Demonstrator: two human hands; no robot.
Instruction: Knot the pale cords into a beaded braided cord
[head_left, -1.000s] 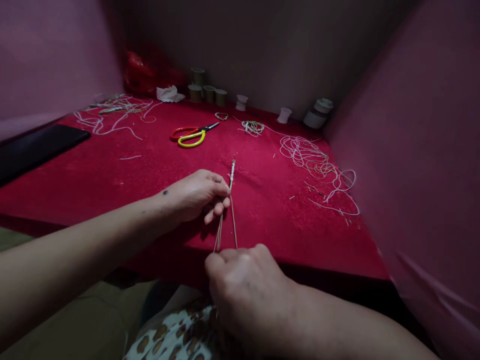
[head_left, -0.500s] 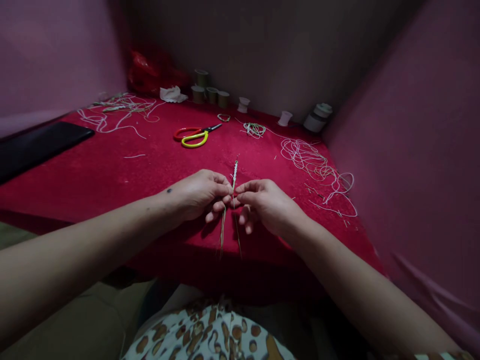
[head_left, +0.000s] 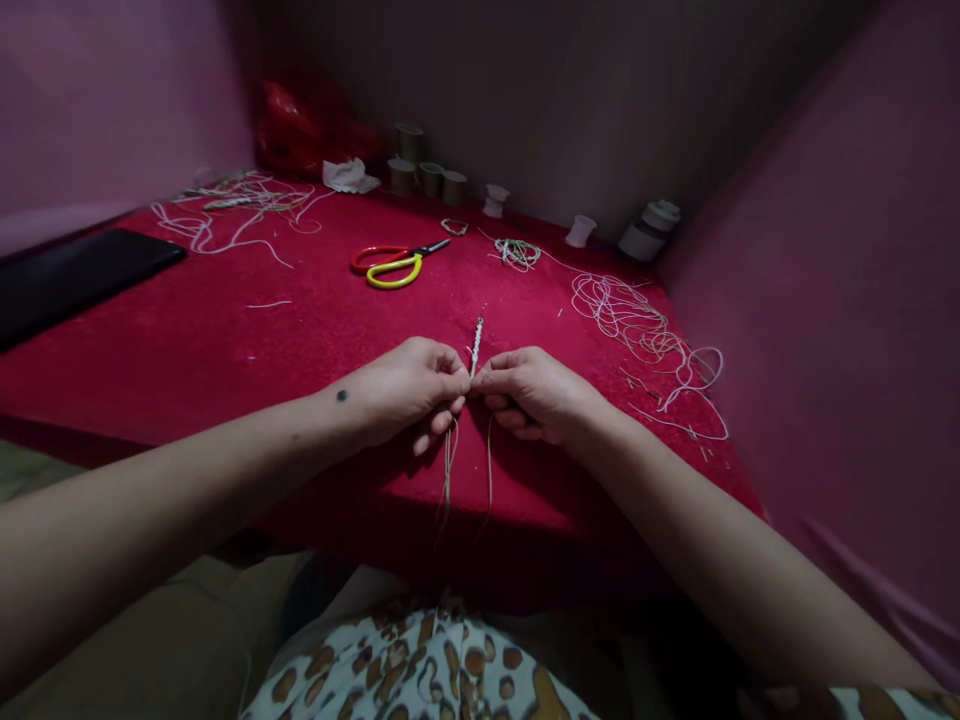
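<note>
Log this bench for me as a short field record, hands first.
Left hand: fingertips pinched at the near end of the braided cord
Right hand: fingertips pinched there too, against the left's; exact strand hidden
Loose strands: hanging below both hands
Scissors: lying beyond the left hand, red and yellow handles
Right side: tangled pale cord
Left side: flat black object, more tangled cord
Back: spools, lidded container
</note>
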